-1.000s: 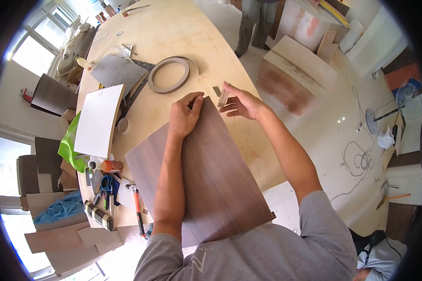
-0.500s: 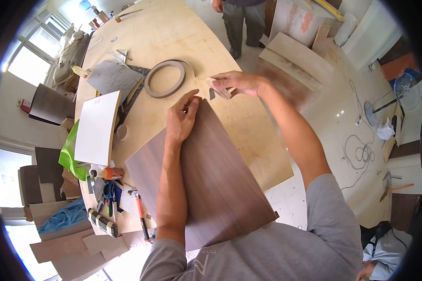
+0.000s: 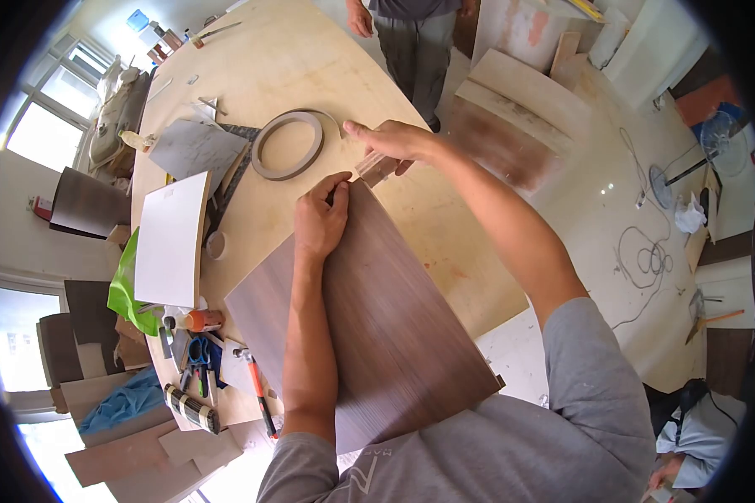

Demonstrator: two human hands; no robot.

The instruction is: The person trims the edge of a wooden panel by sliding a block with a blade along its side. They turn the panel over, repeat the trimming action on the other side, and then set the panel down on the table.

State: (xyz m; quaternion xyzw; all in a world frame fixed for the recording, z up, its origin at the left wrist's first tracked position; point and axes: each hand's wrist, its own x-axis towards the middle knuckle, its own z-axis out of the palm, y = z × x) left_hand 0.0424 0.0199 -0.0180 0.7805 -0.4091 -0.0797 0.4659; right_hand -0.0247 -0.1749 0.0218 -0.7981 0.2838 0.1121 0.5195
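Observation:
A brown wood-grain panel (image 3: 394, 310) lies slanted across the near end of the table, close against my body. My left hand (image 3: 321, 216) is closed at the panel's far corner, its fingers curled over the edge and its forearm resting along the surface. In my right hand (image 3: 398, 144) is a small wooden block (image 3: 376, 168), held against or just by the far corner edge of the panel. The thumb of that hand points out to the left. Just beyond both hands lies a roll of brown edge banding (image 3: 287, 144), its loose end curling to the right.
A white board (image 3: 172, 239), a grey marbled sheet (image 3: 197, 149), a hammer (image 3: 256, 390), scissors (image 3: 197, 352) and an orange bottle (image 3: 201, 320) crowd the table's left side. One person (image 3: 411, 50) stands beyond the table; another (image 3: 700, 436) is at lower right. A fan (image 3: 658, 180) and cable are on the floor.
My right hand has come left and turned, bringing the block to the panel's corner. My left fingers have curled in more tightly. The standing person shows more fully.

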